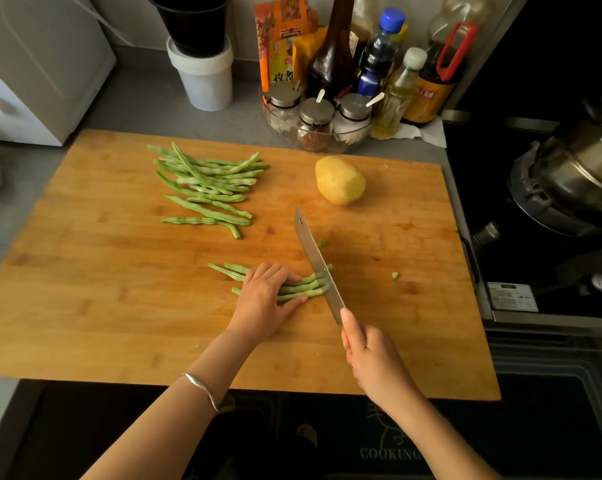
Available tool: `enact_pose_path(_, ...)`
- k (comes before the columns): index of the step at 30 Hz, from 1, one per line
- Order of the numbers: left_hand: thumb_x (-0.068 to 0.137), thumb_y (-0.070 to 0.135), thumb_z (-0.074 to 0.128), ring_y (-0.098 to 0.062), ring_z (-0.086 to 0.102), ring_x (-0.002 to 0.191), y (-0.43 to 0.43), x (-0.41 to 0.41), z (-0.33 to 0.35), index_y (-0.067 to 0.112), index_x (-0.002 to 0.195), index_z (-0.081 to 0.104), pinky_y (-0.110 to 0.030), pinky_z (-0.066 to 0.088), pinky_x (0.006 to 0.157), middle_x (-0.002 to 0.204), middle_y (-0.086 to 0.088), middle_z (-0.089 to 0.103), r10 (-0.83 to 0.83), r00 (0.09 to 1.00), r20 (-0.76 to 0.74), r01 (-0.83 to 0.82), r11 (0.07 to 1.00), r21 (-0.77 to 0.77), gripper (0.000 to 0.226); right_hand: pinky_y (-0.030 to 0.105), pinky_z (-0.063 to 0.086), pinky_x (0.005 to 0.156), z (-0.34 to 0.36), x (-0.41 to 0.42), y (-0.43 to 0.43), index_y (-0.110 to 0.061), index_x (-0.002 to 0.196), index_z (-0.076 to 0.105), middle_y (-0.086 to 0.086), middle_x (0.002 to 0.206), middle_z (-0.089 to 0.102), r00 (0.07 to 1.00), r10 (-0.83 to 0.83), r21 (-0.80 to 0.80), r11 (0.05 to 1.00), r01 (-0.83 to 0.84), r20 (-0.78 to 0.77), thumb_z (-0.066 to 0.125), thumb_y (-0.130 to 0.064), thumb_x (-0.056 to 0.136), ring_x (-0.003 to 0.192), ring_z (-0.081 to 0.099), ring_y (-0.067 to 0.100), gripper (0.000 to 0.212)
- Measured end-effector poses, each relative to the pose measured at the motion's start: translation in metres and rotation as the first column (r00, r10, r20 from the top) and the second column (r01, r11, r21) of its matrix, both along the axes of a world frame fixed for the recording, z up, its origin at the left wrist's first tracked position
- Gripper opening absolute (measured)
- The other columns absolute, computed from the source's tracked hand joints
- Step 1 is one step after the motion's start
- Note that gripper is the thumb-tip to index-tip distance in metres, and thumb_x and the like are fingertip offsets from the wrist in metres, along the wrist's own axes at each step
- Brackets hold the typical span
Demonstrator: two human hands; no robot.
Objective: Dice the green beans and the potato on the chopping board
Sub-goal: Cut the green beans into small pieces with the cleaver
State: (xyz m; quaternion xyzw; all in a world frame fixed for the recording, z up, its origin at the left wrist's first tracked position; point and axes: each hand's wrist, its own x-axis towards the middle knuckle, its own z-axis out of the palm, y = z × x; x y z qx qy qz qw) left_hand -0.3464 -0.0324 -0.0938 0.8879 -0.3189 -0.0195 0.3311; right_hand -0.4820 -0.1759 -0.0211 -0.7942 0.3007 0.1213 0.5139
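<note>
bean pile (207,188) on chopping board (119,306), left of potato (340,180); jars (315,116) behind

Board (119,306) wood, matt, visible grain. Knife (318,268) blade shiny metal. Tabletop (147,98) grey, matt. Pot (576,174) right, glossy steel. Jar lids (316,110) brushed metal.

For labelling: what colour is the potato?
The potato is pale yellow, clearest in the head view.
</note>
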Motion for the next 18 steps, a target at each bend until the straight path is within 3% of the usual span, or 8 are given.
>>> enact_pose_path(5,0.079,0.038,0.073,-0.015,0.052,0.095,0.0,0.002,0.0,0.021,0.1,0.064,-0.022,0.029,0.085,0.098,0.007,0.062,-0.028,1.0,-0.003,0.029,0.999,0.019,0.028,0.032,0.033,0.053,-0.012,0.024,0.002,-0.018,0.062,0.047,-0.006,0.048,0.041,1.0,-0.02,-0.045,0.999,0.02,-0.021,0.027,-0.065,0.093,0.046,0.039,0.013,0.059)
enact_pose_path(10,0.083,0.053,0.05,-0.013,0.049,0.097,-0.003,0.004,-0.005,0.02,0.102,0.063,-0.021,0.026,0.084,0.098,0.005,0.063,-0.05,0.998,0.04,0.048,0.998,0.052,0.041,0.025,0.026,0.046,-0.014,0.012,-0.015,-0.016,0.064,0.044,-0.009,0.039,0.035,0.998,-0.063,0.028,0.998,0.064,-0.032,0.031,-0.062,0.095,0.034,0.032,0.004,0.057)
enact_pose_path(14,0.083,0.044,0.063,-0.023,0.056,0.099,-0.018,0.018,-0.003,0.016,0.104,0.064,-0.026,0.027,0.084,0.1,0.001,0.065,-0.091,0.995,0.046,0.087,0.993,0.081,0.034,0.024,0.027,0.044,-0.009,0.007,-0.033,-0.016,0.065,0.045,-0.009,0.042,0.036,0.992,-0.119,0.016,0.993,0.12,-0.031,0.033,-0.061,0.094,0.035,0.033,0.005,0.055)
enact_pose_path(18,0.084,0.041,0.066,-0.022,0.054,0.104,-0.029,0.028,0.001,0.018,0.108,0.062,-0.027,0.027,0.087,0.105,0.002,0.063,-0.128,0.991,0.039,0.123,0.986,0.112,0.032,0.018,0.024,0.037,-0.001,0.004,-0.03,-0.013,0.067,0.043,-0.007,0.045,0.032,0.988,-0.151,0.061,0.987,0.151,0.004,0.033,-0.056,0.097,0.035,0.029,0.006,0.053)
